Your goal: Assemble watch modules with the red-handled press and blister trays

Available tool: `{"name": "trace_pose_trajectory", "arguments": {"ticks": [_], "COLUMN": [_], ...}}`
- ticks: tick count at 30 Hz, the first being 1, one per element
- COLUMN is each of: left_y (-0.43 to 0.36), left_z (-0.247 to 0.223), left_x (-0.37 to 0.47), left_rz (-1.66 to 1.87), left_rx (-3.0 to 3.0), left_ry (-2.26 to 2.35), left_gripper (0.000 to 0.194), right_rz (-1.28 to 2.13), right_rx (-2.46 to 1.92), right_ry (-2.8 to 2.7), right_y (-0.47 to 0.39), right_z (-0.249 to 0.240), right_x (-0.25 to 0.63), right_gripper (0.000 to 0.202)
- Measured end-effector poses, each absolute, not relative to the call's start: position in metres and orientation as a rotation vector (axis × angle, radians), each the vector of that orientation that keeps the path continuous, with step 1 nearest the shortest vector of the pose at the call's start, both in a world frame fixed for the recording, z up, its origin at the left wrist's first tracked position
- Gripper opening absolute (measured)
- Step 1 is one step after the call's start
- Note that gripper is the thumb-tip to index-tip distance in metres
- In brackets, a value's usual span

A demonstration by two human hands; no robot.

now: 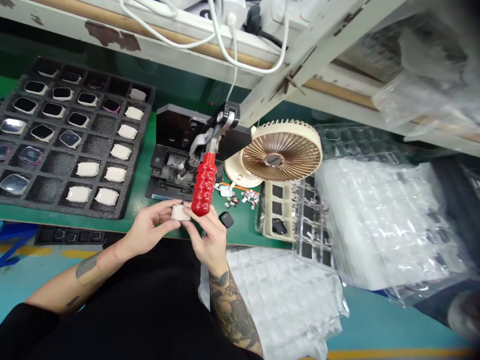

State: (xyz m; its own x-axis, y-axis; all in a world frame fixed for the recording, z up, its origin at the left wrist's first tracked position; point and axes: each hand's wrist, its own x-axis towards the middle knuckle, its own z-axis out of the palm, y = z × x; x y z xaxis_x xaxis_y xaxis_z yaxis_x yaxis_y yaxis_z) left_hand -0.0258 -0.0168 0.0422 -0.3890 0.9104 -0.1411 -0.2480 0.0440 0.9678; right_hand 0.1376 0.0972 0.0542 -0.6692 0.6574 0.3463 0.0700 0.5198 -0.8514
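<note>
A small cream-coloured watch-like case (180, 213) is held between both hands, just in front of a black clamp fixture (174, 170). My left hand (152, 225) pinches its left side with thumb and fingers. My right hand (208, 235) grips its right side, partly under the fixture's red handle (204, 187). To the right of my right hand lies a small black square piece (226, 219). The black foam tray (56, 165) at the left holds several dark-faced watch cases and several cream ones in its compartments.
A cream fan (281, 150) stands behind small scattered parts (250, 197). Right of them are a beige tray (267, 232) and stacked clear plastic trays (393, 225). White cables (180, 45) hang from the shelf above.
</note>
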Motion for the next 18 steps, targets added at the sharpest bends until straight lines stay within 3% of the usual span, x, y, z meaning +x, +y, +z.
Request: {"name": "trace_pose_trajectory", "arguments": {"ticks": [4, 10, 14, 18], "left_y": [-0.013, -0.017, -0.024, -0.026], "left_z": [0.045, 0.049, 0.04, 0.036], "left_x": [-0.022, -0.029, -0.031, -0.032], "left_rz": [1.593, 1.421, 1.517, 1.598], "left_rx": [0.694, 1.05, 1.249, 0.928], "left_ry": [1.357, 1.558, 1.674, 1.582], "left_gripper": [0.038, 0.029, 0.024, 0.024], "right_rz": [1.242, 1.402, 1.34, 1.048], "right_rx": [-0.719, -0.743, -0.761, -0.691], "right_ry": [-1.939, -1.834, -1.833, -2.061], "right_y": [0.097, 0.091, 0.08, 0.091], "right_z": [0.046, 0.032, 0.032, 0.054], "right_x": [0.142, 0.136, 0.127, 0.123], "right_gripper": [0.041, 0.017, 0.023, 0.018]}}
